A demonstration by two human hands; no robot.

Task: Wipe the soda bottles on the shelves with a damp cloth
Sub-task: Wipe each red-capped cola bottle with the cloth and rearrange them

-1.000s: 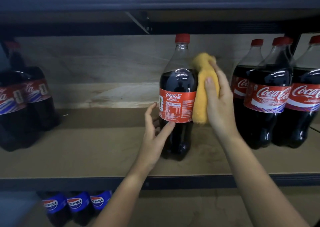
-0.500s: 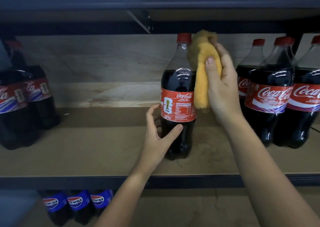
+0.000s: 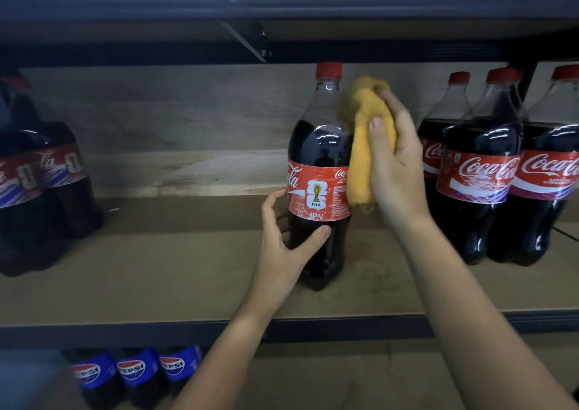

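Lowest in the frame, at lower left: three Pepsi bottles (image 3: 134, 375) in a row on the lower shelf (image 3: 313, 378). Above these, the dark front edge of the middle shelf (image 3: 125, 284), crossed by two bare forearms reaching in from the bottom edge. Centre of the frame: left hand (image 3: 282, 246) curled round the lower body of an upright Coca-Cola bottle (image 3: 318, 171), thumb across the front just under the red label, fingers wrapped behind on the left side. Right of that bottle and higher: right hand (image 3: 394, 165) gripping a bunched yellow cloth (image 3: 363, 149), pressed against the bottle's right shoulder and label edge. Farther right: cluster of red-capped Coca-Cola bottles (image 3: 479, 171) standing together, just beside the right hand. Far left, blurred: more cola bottles (image 3: 40, 184), well apart from the held one. Behind everything, the pale back panel (image 3: 188, 127).
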